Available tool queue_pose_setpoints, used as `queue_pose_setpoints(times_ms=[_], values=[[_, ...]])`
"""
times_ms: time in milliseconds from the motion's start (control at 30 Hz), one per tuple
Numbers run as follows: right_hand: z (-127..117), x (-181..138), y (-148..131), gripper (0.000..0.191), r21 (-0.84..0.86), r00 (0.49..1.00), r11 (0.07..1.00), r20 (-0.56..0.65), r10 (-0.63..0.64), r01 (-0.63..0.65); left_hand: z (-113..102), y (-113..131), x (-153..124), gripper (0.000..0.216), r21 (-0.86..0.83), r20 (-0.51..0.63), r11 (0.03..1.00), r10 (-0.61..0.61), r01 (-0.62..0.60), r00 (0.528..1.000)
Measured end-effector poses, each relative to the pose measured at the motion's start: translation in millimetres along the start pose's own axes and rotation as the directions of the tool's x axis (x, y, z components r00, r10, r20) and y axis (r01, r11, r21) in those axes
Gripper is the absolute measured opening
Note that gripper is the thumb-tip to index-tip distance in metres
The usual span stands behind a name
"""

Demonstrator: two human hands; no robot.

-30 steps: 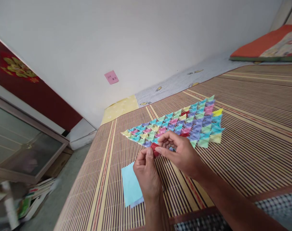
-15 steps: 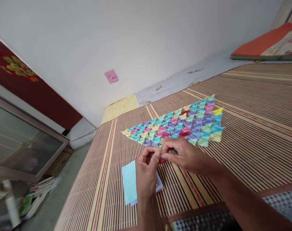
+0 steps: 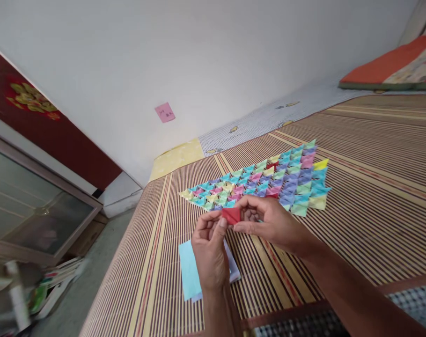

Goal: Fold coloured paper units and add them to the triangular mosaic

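Observation:
Both my hands pinch a small folded red paper piece point(image 3: 231, 215) just above the striped bamboo mat point(image 3: 374, 196). My left hand point(image 3: 209, 250) grips its left end with thumb and fingers closed. My right hand point(image 3: 269, 222) grips its right end the same way. Right behind the hands lies a flat sheet of many joined folded paper triangles point(image 3: 290, 180) in teal, purple, pink, yellow and red. A small stack of light blue paper squares point(image 3: 190, 271) lies on the mat under my left wrist.
The mat covers a bed against a white wall with a pink sticky note point(image 3: 164, 113). An orange cushion point(image 3: 392, 63) lies at the far right. A glass-fronted cabinet point(image 3: 30, 206) and clutter on the floor stand to the left.
The hands dipped toward the mat with the red piece hidden between the fingers, then rose slightly; the red piece now shows wider and flatter between both hands.

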State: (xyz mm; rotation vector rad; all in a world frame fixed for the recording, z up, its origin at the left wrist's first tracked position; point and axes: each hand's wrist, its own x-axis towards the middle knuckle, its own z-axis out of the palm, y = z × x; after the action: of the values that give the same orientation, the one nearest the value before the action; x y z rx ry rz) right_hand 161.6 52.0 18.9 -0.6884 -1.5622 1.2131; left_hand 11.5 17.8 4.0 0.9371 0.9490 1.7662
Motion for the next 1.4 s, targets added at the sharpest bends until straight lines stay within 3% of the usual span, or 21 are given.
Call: queue_pose_setpoints(times_ms=[100,300,433,633,867,1167,1400], values=[[4,-1,4,0.012,-0.014,0.999,0.999,-0.026,-0.029,0.028,-1,-3,1,0.021,0.035,-0.039,0.998,0.059,-0.058,0.997],[9,-3,9,0.009,-0.262,0.977,0.956,-0.129,-0.169,0.131,-1,0,-2,0.013,0.374,0.006,0.918,0.139,-0.131,0.99],[10,-4,13,0.008,-0.419,0.944,0.878,-0.122,-0.307,0.231,4,2,-5,0.018,0.28,0.039,0.956,0.08,-0.088,0.996],[10,-4,15,0.015,-0.487,0.869,0.779,-0.076,-0.489,0.396,3,3,-4,0.013,0.207,0.089,0.972,0.095,-0.112,0.991],[13,-4,-1,0.01,-0.241,0.925,0.919,-0.146,-0.352,0.311,-3,4,-5,0.011,0.197,0.051,0.969,0.141,-0.149,0.989],[14,-4,-1,0.014,-0.33,0.888,0.868,-0.148,-0.435,0.371,5,7,-7,0.012,0.283,0.029,0.936,0.21,-0.209,0.977],[16,-5,-3,0.011,-0.187,0.935,0.942,-0.172,-0.31,0.278,6,9,-8,0.013,0.263,0.022,0.947,0.183,-0.183,0.983]])
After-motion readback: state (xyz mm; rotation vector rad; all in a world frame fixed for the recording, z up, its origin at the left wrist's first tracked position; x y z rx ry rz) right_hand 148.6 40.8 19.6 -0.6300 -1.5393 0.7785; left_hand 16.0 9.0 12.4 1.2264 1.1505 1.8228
